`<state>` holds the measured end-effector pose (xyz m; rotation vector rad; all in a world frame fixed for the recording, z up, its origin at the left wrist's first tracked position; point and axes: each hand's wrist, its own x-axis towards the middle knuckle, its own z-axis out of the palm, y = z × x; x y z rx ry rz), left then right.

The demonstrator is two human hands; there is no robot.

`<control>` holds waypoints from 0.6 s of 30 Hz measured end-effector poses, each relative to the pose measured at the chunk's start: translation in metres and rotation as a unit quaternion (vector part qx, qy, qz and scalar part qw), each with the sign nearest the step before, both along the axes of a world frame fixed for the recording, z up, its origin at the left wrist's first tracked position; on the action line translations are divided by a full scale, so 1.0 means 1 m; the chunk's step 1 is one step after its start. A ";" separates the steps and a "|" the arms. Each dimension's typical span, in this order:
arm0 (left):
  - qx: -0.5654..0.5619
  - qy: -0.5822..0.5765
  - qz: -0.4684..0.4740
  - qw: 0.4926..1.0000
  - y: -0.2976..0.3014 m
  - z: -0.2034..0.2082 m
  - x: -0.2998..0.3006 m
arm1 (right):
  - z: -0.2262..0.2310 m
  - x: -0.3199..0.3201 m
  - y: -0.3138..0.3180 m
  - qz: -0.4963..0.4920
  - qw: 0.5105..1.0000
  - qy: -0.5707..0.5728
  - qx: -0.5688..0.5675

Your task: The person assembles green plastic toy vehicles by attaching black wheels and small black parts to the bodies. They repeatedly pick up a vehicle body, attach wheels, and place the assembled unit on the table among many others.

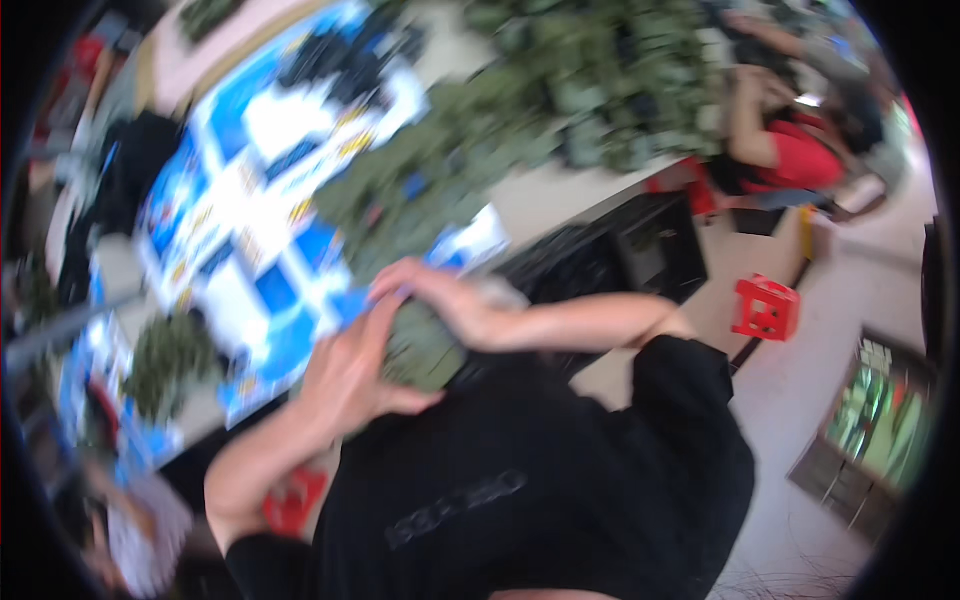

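Note:
Close in front of my chest, a limp olive-green piece (422,345), which looks like cloth, is between my two hands. My left hand (345,380) grips its left side, the thumb stretched across its lower part. From the right, my right hand (425,285) reaches over its upper edge, fingers bent, the fingertips meeting those of my left hand. Motion blur hides the exact hold. Just beyond, a broad heap of similar olive-green pieces (590,80) spreads over the table (545,205).
Blue-and-white printed sheets (275,285) cover the table's left, with a dark bundle (340,60) on top. A smaller green pile (170,365) lies at left. Black crates (655,250) stand along the near edge. A red stool (766,308) stands right; a person in red (805,155) sits beyond.

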<state>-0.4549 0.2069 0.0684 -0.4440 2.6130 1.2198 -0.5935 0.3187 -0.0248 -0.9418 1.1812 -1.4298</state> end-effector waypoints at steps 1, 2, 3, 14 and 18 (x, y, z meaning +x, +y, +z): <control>-0.011 0.026 0.016 0.999 0.000 -0.005 0.002 | -0.004 0.000 -0.006 -0.009 1.000 -0.029 0.008; 0.001 0.038 0.009 0.999 0.000 -0.011 0.000 | 0.001 -0.002 -0.006 -0.058 0.998 0.018 0.004; -0.018 0.088 -0.025 0.996 -0.001 -0.014 -0.009 | 0.007 -0.011 0.002 -0.059 0.997 -0.022 0.032; -0.059 0.006 -0.148 0.987 -0.009 -0.002 -0.041 | 0.036 -0.046 0.021 0.009 0.978 0.205 0.046; 0.024 0.063 -0.141 0.988 -0.007 0.001 -0.051 | 0.044 -0.036 0.028 -0.041 0.999 0.008 -0.001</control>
